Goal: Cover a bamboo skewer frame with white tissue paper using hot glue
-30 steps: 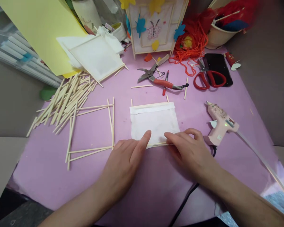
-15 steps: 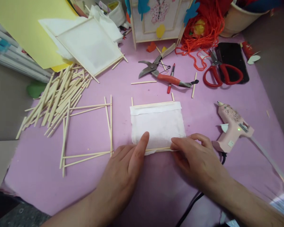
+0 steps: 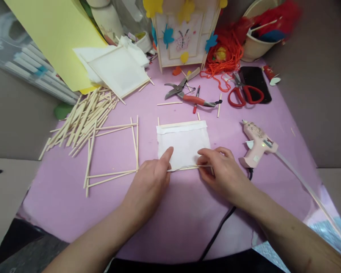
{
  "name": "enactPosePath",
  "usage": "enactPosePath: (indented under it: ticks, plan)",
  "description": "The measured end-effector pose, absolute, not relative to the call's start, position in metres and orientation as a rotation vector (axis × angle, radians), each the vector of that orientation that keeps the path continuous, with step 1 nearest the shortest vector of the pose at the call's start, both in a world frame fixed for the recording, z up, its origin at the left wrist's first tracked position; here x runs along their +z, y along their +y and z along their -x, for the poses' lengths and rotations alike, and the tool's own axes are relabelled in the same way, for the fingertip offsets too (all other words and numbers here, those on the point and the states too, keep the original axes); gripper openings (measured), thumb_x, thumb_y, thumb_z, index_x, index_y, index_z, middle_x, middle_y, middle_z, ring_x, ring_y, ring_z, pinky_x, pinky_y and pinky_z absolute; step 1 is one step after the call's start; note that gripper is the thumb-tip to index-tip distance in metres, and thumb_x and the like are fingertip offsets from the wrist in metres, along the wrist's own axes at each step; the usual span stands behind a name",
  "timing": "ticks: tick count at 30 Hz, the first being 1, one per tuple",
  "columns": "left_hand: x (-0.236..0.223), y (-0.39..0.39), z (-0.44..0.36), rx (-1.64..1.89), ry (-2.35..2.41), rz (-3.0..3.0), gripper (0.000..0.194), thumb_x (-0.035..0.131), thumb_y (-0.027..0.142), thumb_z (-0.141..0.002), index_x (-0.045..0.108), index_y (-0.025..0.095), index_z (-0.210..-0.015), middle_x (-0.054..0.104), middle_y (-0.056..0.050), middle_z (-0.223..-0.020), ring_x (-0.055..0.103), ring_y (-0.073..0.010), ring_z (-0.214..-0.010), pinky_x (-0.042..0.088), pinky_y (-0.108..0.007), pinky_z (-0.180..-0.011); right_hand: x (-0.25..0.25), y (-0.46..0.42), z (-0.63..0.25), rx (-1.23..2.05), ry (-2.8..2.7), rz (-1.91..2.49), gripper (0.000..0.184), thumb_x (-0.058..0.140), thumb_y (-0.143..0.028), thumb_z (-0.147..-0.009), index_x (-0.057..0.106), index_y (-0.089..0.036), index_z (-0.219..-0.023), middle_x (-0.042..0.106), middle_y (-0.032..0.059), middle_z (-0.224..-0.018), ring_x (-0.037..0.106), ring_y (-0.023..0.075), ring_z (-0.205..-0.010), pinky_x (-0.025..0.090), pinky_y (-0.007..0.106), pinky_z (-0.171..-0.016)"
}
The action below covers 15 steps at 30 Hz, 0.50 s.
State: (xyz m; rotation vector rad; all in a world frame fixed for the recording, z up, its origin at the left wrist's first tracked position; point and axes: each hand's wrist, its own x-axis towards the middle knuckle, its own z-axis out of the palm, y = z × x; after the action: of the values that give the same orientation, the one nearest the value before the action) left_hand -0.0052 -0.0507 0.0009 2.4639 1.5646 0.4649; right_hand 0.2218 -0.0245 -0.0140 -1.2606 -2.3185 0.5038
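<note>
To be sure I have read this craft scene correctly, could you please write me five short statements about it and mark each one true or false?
1. The bare left hand and bare right hand are at the near edge of the thin white rectangular sheet. True.
2. The pale pink plastic glue gun lies to the right of the sheet. True.
3. The red-handled metal scissors lie on the glue gun. False: they partly overlap the flat black phone.
4. The open square of pale wooden sticks lies right of the sheet. False: it lies left.
5. The metal shears with orange-red handle lie beyond the sheet. True.
</note>
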Motion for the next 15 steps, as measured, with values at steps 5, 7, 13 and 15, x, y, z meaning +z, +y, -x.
enactPosePath:
  ticks: [5, 7, 13, 15]
  plan:
    - [0.005, -0.05, 0.004, 0.444, 1.503, -2.467, 0.058, 0.049, 0.009, -0.083, 0.034, 0.018, -0.138, 0.065, -0.006, -0.094, 0.062, -0.0223, -0.085, 0.047, -0.039, -0.079, -0.009, -0.028, -0.233, 0.512, -2.314, 1.242, 0.05, 0.052, -0.007, -0.075, 0.039, -0.022, -0.121, 0.068, 0.0051, -0.1, 0.063, 0.0217, -0.089, 0.032, 0.044, -0.095]
    - [0.009, -0.051, 0.0, 0.449, 1.461, -2.441, 0.059, 0.052, 0.01, -0.082, 0.033, 0.018, -0.138, 0.064, -0.007, -0.102, 0.061, -0.0231, -0.092, 0.045, -0.041, -0.084, -0.005, -0.029, -0.239, 0.473, -2.307, 1.27, 0.05, 0.053, -0.007, -0.075, 0.04, -0.023, -0.121, 0.067, 0.0049, -0.101, 0.062, 0.0226, -0.092, 0.031, 0.045, -0.095]
    - [0.014, -0.045, -0.021, 0.355, 1.432, -2.364, 0.061, 0.053, 0.008, -0.082, 0.034, 0.018, -0.139, 0.064, -0.006, -0.102, 0.059, -0.0231, -0.094, 0.044, -0.04, -0.083, -0.004, -0.028, -0.247, 0.407, -2.308, 1.299, 0.051, 0.053, -0.004, -0.073, 0.04, -0.022, -0.119, 0.066, 0.0026, -0.095, 0.058, 0.0234, -0.095, 0.031, 0.043, -0.092]
    - [0.013, -0.041, -0.025, 0.311, 1.444, -2.339, 0.06, 0.051, 0.007, -0.082, 0.034, 0.017, -0.139, 0.064, -0.005, -0.098, 0.059, -0.0226, -0.09, 0.044, -0.04, -0.082, -0.006, -0.026, -0.246, 0.416, -2.306, 1.292, 0.05, 0.052, -0.004, -0.073, 0.041, -0.022, -0.118, 0.066, 0.0024, -0.093, 0.058, 0.0234, -0.094, 0.031, 0.043, -0.09]
